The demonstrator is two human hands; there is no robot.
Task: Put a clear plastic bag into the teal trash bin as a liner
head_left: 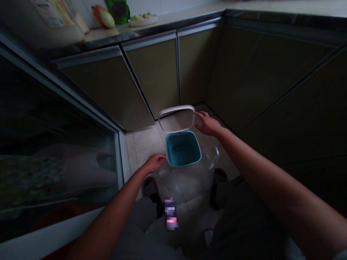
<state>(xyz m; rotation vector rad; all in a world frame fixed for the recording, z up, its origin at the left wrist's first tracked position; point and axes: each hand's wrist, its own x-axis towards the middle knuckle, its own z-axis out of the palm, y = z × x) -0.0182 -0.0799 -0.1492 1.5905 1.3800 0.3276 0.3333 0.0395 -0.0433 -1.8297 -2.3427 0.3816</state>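
Note:
A teal trash bin [183, 164] stands on the floor between my feet, its inside visible from above. Its pale ring frame [176, 108] is tilted up at the back. My right hand [208, 124] is beside the frame's right edge, fingers apart, with a fingertip at or touching it. At the bin's left rim is my left hand [154, 163], its fingers curled together; whether they grip the rim or something thin cannot be made out. A clear plastic bag [187, 182] lies spread around the bin's front and right side.
Cabinets [155, 68] run along the back and right under a countertop [189, 18]. A plate [142, 21] of food stands on it. A framed glass door [119, 155] is close on the left. A pixelated item [170, 213] lies near my feet.

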